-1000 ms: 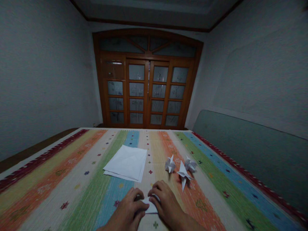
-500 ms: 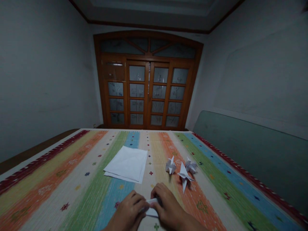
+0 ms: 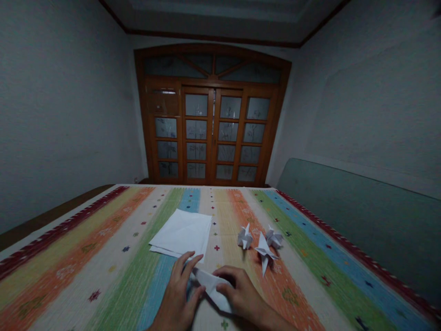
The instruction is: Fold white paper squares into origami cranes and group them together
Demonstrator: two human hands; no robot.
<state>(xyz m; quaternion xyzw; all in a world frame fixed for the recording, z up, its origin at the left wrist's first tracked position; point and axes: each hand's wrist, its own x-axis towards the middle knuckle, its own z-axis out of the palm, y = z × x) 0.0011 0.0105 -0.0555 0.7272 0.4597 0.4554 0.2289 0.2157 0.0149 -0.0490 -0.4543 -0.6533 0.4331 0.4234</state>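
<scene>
A folded piece of white paper [image 3: 214, 288] lies at a slant between my hands, near the front of the table. My right hand [image 3: 243, 290] pinches its right part between thumb and fingers. At its left end is my left hand [image 3: 181, 287], with thumb and fingers spread apart around the paper's edge; whether they touch it is hard to see. Beyond the left fingers rests a small stack of white paper sheets [image 3: 182, 233]. To the right stand three folded paper figures, one at the left [image 3: 245, 237], one in front [image 3: 264, 253] and one behind [image 3: 274, 237].
A striped, patterned tablecloth [image 3: 127, 276] covers the table. Along the right side runs a pale green padded backrest [image 3: 344, 197]. Past the far table edge is a wooden door with glass panes [image 3: 213, 133], and plain walls rise on both sides.
My left hand has opened from its pinch and its fingers now reach farther forward. The folded paper has turned to a slant and shows more of its surface. My right hand keeps hold.
</scene>
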